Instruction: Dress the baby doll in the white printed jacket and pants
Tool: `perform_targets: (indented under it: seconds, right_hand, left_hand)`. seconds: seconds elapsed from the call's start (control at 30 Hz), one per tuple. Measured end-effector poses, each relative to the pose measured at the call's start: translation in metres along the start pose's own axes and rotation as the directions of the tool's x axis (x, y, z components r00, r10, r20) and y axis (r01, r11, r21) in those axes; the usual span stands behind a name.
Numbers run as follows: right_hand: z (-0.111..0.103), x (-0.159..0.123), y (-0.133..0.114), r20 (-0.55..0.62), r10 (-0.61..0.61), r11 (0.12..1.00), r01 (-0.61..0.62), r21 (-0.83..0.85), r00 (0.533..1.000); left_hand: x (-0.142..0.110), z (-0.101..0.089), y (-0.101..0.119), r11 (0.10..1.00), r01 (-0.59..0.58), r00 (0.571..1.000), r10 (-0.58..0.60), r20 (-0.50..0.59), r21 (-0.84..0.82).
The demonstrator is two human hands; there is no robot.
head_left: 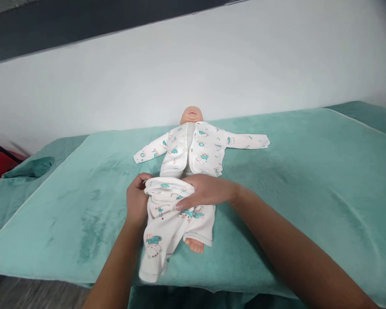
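Note:
A baby doll [192, 115] lies on its back, its head toward the wall. Its white printed jacket [209, 148] hangs open at the front, with both sleeves spread sideways. White printed baby pants [167, 216] cover the doll's legs, and one bare foot [194, 245] pokes out of the right-hand leg opening. My left hand [138, 199] is closed around the left side of the bunched waistband. Across the waistband's right part, my right hand [204, 191] grips the cloth, thumb on the outside and fingers hidden inside. The other pant leg lies flat, no foot showing.
A green cloth cover [276, 206] spreads over the padded surface beneath the doll. Behind it rises a white wall [193, 64] with a dark band on top. At the far left sits a red and black object [1, 161]. The surface's front edge runs close below the pants.

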State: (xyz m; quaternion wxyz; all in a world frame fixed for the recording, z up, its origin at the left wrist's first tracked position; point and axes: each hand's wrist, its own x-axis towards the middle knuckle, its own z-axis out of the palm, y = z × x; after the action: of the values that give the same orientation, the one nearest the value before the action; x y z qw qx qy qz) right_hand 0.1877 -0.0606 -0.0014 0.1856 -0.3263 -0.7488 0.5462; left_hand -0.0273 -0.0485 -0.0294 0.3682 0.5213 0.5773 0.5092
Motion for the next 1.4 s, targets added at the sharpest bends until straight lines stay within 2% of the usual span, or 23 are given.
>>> perform_targets:
  seconds: [0.1, 0.17, 0.27, 0.33, 0.4, 0.5, 0.63, 0.8, 0.97, 1.1, 1.17, 1.4]
  right_hand:
    - [-0.001, -0.001, 0.0, 0.033, -0.054, 0.995, 0.057, -0.077, 0.998]
    - [0.002, 0.001, 0.0, 0.001, -0.068, 0.973, 0.067, -0.219, 0.998]
    - [0.012, 0.007, 0.001, -0.156, -0.027, 0.884, -0.049, -0.465, 0.987]
    - [0.019, 0.011, 0.0, -0.264, -0.005, 0.831, -0.143, -0.537, 0.964]
    - [0.024, 0.014, 0.0, -0.33, -0.015, 0.816, -0.179, -0.549, 0.944]
    - [0.028, 0.016, 0.001, -0.395, -0.045, 0.818, -0.193, -0.542, 0.917]
    - [0.031, 0.017, 0.006, -0.46, -0.051, 0.811, -0.232, -0.537, 0.886]
    - [0.035, 0.019, 0.008, -0.542, -0.054, 0.799, -0.289, -0.527, 0.839]
    - [0.035, 0.019, 0.008, -0.494, -0.073, 0.794, -0.249, -0.554, 0.866]
    - [0.034, 0.019, 0.009, -0.452, -0.107, 0.786, -0.203, -0.584, 0.886]
    - [0.032, 0.018, 0.009, -0.427, -0.11, 0.793, -0.18, -0.582, 0.897]
    - [0.026, 0.014, 0.006, -0.298, -0.065, 0.793, -0.132, -0.594, 0.952]
  left_hand:
    - [0.016, 0.012, -0.003, 0.999, -0.02, 1.0, 0.019, -0.023, -0.031]
    - [0.019, 0.016, -0.004, 0.999, -0.036, 0.999, 0.037, 0.013, -0.02]
    - [0.014, 0.016, -0.005, 0.998, -0.053, 0.996, 0.052, 0.067, 0.02]
    - [0.008, 0.015, -0.005, 0.998, -0.061, 0.996, 0.058, 0.074, 0.034]
    - [0.005, 0.014, -0.006, 0.998, -0.057, 0.996, 0.058, 0.065, -0.008]
    - [0.006, 0.015, -0.007, 0.984, -0.016, 0.998, 0.027, 0.062, -0.177]
    - [0.008, 0.014, -0.007, 0.913, 0.071, 0.995, -0.04, 0.087, -0.402]
    - [0.004, 0.012, -0.003, 0.902, 0.103, 0.992, -0.065, 0.104, -0.418]
    - [0.013, 0.011, -0.007, 0.895, 0.174, 0.979, -0.111, 0.173, -0.41]
    - [0.027, 0.001, -0.015, 0.914, 0.251, 0.915, -0.116, 0.386, -0.32]
    - [0.031, -0.003, -0.018, 0.917, 0.256, 0.893, -0.103, 0.438, -0.307]
    - [0.035, 0.01, -0.017, 0.975, 0.129, 0.94, -0.062, 0.337, -0.179]
